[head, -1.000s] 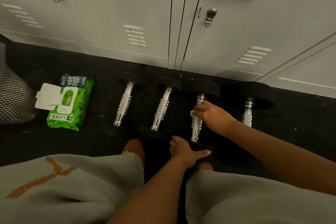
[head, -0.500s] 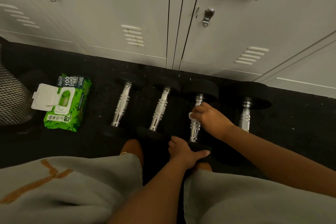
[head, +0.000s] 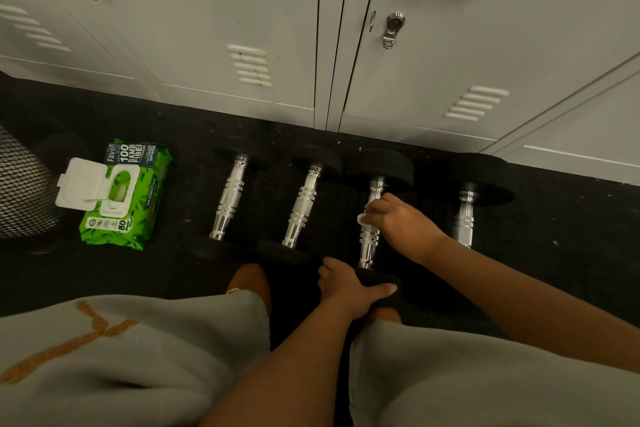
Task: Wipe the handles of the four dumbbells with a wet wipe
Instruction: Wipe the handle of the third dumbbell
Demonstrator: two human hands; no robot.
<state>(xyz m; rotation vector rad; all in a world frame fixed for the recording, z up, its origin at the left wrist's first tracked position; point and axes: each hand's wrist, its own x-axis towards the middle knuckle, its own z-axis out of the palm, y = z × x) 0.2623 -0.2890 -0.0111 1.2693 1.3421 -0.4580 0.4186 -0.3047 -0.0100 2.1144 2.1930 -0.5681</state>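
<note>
From the head view, your right hand [head: 403, 222] is curled over the chrome handle [head: 369, 236] of the third dumbbell [head: 379, 170] from the left, pinching a white wet wipe [head: 362, 218] against the bar near its far end. Your left hand [head: 349, 288] is clamped over that dumbbell's near black head, bracing it on the floor [head: 173, 270]. Watch that brace: ease off and the round heads could let the weight roll toward your knees or knock the second dumbbell [head: 301, 204] just beside it. Only a scrap of wipe shows past your fingers, so it may bunch and skip the ridged bands lower down the bar. The fourth dumbbell [head: 465, 218] sits partly behind your right forearm, easy to clip when you pull back. The open wipes pack [head: 121, 198] lies well off left, past the first dumbbell [head: 230, 198]; left open, the wipes could dry out.
</note>
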